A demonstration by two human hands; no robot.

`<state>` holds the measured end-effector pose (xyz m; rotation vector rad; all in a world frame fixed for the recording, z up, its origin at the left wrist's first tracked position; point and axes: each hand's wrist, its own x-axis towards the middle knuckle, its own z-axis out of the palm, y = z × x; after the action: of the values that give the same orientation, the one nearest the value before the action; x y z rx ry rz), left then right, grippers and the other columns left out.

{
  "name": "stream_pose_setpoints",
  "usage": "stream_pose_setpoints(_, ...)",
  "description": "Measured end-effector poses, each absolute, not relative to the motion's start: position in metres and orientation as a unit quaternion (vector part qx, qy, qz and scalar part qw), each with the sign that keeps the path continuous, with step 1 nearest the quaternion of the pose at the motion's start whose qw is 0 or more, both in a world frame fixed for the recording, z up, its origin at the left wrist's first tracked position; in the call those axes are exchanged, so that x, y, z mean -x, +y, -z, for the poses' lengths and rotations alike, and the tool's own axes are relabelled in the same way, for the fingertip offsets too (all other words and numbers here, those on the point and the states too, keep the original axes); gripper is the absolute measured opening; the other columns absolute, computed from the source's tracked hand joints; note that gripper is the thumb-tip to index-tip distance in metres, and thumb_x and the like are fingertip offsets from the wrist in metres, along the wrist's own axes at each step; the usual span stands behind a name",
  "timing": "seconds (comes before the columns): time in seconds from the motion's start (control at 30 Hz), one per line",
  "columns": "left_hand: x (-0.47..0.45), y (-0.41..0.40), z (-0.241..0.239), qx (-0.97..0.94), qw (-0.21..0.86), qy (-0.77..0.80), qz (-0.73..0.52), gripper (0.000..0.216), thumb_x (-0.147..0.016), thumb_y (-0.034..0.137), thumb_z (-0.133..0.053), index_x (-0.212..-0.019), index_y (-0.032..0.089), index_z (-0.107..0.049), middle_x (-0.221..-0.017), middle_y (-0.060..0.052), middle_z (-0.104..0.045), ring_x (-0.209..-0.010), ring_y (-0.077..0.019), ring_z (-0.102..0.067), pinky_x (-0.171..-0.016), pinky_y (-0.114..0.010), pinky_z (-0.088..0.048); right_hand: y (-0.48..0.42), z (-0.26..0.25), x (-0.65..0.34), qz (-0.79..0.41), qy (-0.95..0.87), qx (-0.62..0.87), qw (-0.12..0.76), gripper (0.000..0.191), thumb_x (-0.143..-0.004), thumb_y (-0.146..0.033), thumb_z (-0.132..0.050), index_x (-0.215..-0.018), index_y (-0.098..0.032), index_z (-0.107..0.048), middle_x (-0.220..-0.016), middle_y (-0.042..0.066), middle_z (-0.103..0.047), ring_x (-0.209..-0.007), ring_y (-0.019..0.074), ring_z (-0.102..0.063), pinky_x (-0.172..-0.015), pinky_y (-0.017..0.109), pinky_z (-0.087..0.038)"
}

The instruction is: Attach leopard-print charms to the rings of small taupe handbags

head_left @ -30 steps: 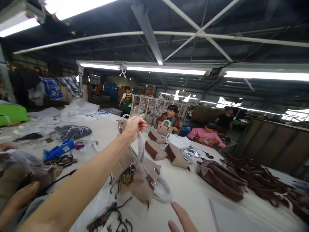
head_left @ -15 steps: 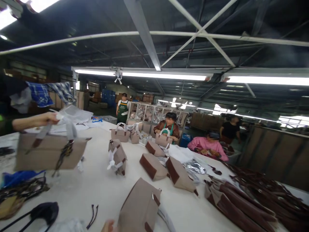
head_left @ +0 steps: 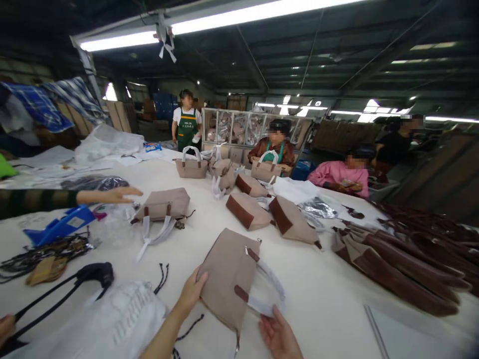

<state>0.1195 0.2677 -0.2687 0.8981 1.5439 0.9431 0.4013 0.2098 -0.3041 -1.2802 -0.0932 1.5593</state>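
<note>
A beige handbag (head_left: 228, 279) with brown tabs and white-wrapped handles (head_left: 267, 291) lies flat on the white table (head_left: 329, 299) right in front of me. My left hand (head_left: 190, 294) grips its left edge, thumb on top. My right hand (head_left: 279, 336) lies open below the bag, fingertips touching the wrapped handle. A second beige bag (head_left: 164, 204) lies further left, its handles trailing toward me. Just beyond that bag, a co-worker's hand (head_left: 112, 194) in a striped sleeve is stretched flat.
Several more beige bags (head_left: 249, 212) lie mid-table, and dark brown straps (head_left: 396, 269) are piled at right. A blue plastic piece (head_left: 62, 225), cords and a black strap (head_left: 86, 275) sit at left, a plastic bag (head_left: 112, 319) near me. Other people work at the far end.
The bag I held up by its handles went left and now lies by the co-worker's hand. My view tipped down, and my hands have come onto the bag in front of me.
</note>
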Motion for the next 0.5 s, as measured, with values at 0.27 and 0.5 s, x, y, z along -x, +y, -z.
stream_pose_setpoints(0.27,-0.128,0.217,0.262,-0.309,0.626,0.606,-0.381,0.056,-0.07,0.07,-0.06,-0.089,0.018,-0.064,-0.073,-0.004,-0.068,-0.07,-0.0239,-0.064,-0.061,-0.035,-0.052,0.163,0.19,-0.407,-0.655,-0.192,0.425,0.594,0.036,-0.062,-0.039,-0.086,-0.085,-0.021,-0.065,-0.084,-0.003,-0.066,-0.077,0.0135,-0.063,-0.068,0.026,-0.058)
stream_pose_setpoints(0.5,-0.157,0.135,0.243,-0.289,0.722,0.539,-0.323,0.042,-0.065,0.058,-0.068,-0.075,0.018,-0.059,-0.061,0.002,-0.058,-0.058,-0.0143,-0.055,-0.061,-0.027,-0.045,0.052,0.085,-0.412,-0.552,-0.444,0.535,0.461,0.037,-0.075,-0.058,-0.07,-0.076,-0.022,-0.064,-0.065,-0.003,-0.059,-0.064,0.0144,-0.057,-0.061,0.024,-0.05)
